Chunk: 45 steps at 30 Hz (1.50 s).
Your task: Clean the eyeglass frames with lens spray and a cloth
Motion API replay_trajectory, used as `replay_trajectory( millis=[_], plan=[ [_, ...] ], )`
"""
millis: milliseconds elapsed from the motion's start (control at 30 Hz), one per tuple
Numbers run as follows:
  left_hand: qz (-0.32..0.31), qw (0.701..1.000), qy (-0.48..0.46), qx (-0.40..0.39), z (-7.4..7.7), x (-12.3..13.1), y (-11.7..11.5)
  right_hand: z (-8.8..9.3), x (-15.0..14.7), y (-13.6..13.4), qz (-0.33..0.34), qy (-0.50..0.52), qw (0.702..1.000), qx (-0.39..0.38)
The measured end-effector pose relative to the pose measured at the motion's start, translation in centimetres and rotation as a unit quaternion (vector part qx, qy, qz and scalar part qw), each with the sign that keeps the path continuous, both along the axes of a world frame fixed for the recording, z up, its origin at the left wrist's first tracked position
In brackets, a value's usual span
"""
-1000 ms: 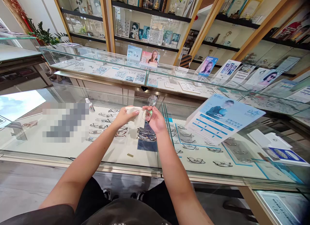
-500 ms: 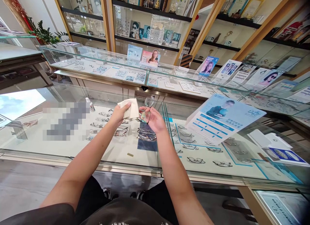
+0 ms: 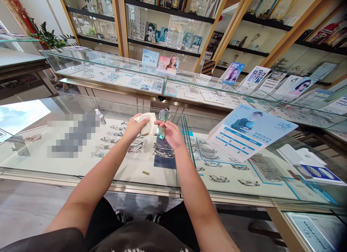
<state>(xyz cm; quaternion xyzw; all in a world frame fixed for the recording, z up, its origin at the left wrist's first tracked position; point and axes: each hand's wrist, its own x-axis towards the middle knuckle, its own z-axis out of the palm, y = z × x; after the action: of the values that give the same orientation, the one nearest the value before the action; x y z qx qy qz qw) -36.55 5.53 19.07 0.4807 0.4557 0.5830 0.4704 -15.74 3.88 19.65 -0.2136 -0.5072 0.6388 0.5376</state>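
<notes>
My left hand is closed on a cream cleaning cloth, thumb on top, above the glass counter. Pinched in my right hand is a pair of eyeglasses, held upright on end with one round lens above the fingers and the other, with a greenish reflection, below them. The cloth's right edge is close beside the eyeglasses; whether they touch I cannot tell. Beneath the hands, several eyeglass frames lie in the case on a dark blue mat.
A white bottle stands on the counter to the left. A large blue sign leans at the right, near an open white box. Farther back runs another glass display case. A small gold bar lies near the front.
The eyeglasses have turned and shifted slightly left in my right hand. The cloth is now more folded over in my left hand, its hanging end drawn up.
</notes>
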Motion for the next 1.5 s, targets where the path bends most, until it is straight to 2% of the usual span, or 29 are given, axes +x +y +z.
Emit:
replay_trajectory(
  millis=[167,367,467,600,733,933,1033,1167,1333,1500],
  plan=[
    [-0.115,0.992,0.017,-0.042,-0.3,0.1,0.1,0.3,0.7,0.1,-0.012,0.085,0.995,-0.054],
    [-0.224,0.968,0.031,0.108,-0.5,0.1,0.0,0.3,1.4,0.2,0.002,0.085,0.993,-0.081],
    [-0.262,0.959,0.043,0.101,0.0,0.0,-0.5,0.3,1.4,0.1,0.028,0.063,0.995,-0.069],
    [-0.257,0.961,0.074,0.065,0.8,0.1,-1.4,0.4,1.3,-0.3,0.055,0.029,0.996,-0.059],
    [-0.268,0.961,0.060,0.033,1.4,0.1,-2.0,0.6,1.4,-0.6,0.053,-0.005,0.997,-0.062],
    [-0.321,0.946,0.027,-0.044,1.6,-0.3,-2.6,0.7,1.3,-0.6,0.043,-0.004,0.997,-0.062],
    [-0.312,0.948,0.006,-0.058,2.0,-0.5,-3.0,0.7,1.2,-0.5,0.033,0.022,0.997,-0.069],
    [-0.280,0.960,0.007,-0.026,2.9,-0.9,-3.5,0.4,0.8,0.0,0.022,0.048,0.995,-0.081],
    [-0.276,0.952,0.118,0.058,3.8,-1.0,-4.1,-0.1,-0.3,0.2,0.026,0.023,0.997,-0.063],
    [-0.193,0.951,0.206,0.124,3.9,-0.4,-4.5,-0.1,-0.8,-0.2,0.041,0.022,0.997,-0.056]
  ],
)
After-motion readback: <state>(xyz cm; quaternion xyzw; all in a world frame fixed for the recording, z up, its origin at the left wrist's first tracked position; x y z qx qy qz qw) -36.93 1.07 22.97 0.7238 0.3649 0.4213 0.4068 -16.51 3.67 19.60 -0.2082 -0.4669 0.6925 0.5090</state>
